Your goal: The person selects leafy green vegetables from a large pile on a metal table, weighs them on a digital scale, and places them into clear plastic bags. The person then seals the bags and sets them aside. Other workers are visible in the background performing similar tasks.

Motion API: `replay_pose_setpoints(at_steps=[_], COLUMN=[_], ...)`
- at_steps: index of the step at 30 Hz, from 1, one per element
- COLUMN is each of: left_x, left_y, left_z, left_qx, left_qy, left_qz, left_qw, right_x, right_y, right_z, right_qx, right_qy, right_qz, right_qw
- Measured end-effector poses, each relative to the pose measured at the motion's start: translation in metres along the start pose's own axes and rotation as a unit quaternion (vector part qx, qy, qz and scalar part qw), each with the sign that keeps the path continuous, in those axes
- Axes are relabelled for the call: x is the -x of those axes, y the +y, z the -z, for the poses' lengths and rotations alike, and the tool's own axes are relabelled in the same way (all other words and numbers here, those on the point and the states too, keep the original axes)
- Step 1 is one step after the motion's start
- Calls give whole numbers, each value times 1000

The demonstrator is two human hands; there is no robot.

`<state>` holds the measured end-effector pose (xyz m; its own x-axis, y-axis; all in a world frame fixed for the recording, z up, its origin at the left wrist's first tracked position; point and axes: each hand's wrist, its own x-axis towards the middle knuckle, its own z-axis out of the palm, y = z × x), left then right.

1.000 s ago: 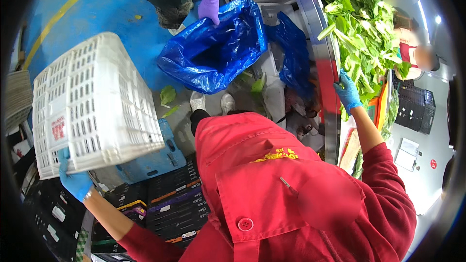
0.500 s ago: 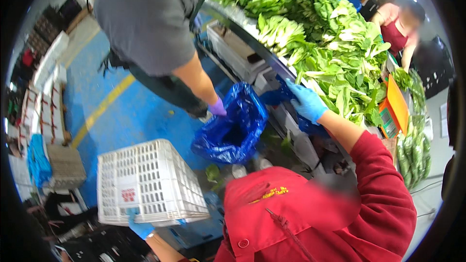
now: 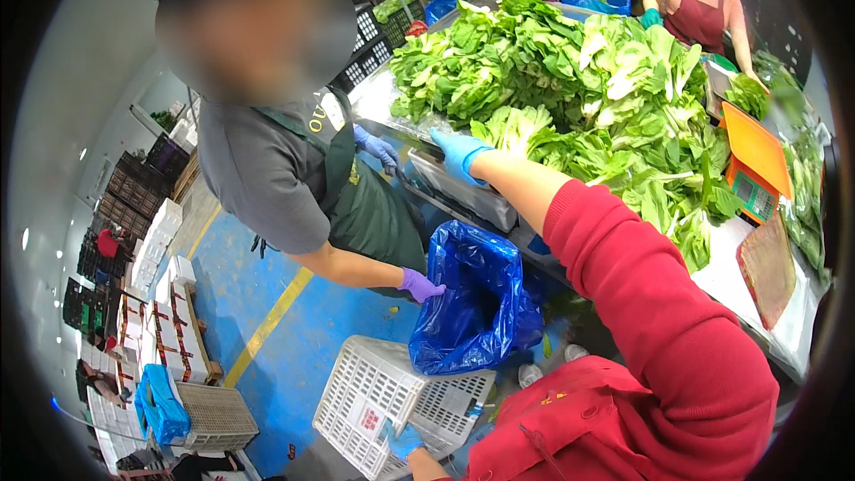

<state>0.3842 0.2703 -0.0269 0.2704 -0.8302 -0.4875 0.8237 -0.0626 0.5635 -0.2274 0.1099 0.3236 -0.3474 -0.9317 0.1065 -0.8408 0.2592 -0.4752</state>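
My left hand (image 3: 403, 441), in a light blue glove, grips the side of a white plastic crate (image 3: 370, 392), which is tilted low in front of me. My right hand (image 3: 460, 156), gloved the same, reaches over the table's edge with fingers stretched out and nothing visible in them. Just beyond it lies a big heap of leafy greens (image 3: 623, 116) with pale stems. A blue plastic bag (image 3: 472, 338) gapes open beside the crate. Another person's purple-gloved hand (image 3: 420, 285) touches the bag's rim.
A co-worker in a dark green apron (image 3: 378, 214) stands at the left of the table. An orange scale (image 3: 755, 147) sits at the table's right. Two people in dark red aprons (image 3: 699, 13) work across it. Stacked boxes (image 3: 165, 330) stand at far left.
My right hand has moved left along the table edge, toward the co-worker. The view has turned; the crate now stands closer to the blue bag, partly behind it.
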Motion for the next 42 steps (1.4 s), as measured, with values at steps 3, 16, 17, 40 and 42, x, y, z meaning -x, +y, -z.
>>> replay_pose_setpoints(at_steps=[3, 16, 17, 40, 42], left_x=[-13, 3, 3, -29, -23], left_y=[-3, -33, -28, -20, -25], left_z=[-18, -32, -33, 0, -14], left_qx=[11, -37, -61, -19, -45], left_qy=[75, 61, 52, 66, 71], left_qz=[38, 92, 91, 130, 118], left_qw=[996, 993, 993, 989, 989], right_x=[-7, -20, -21, 106, 134], right_y=[-29, -28, -27, 93, 113], right_z=[15, 12, 15, -15, -14], right_qx=[5, 12, 10, -3, 6], right_qy=[-15, -16, -15, -24, 16], right_qz=[-11, 7, 3, -7, -19], right_qw=[1000, 1000, 1000, 1000, 1000])
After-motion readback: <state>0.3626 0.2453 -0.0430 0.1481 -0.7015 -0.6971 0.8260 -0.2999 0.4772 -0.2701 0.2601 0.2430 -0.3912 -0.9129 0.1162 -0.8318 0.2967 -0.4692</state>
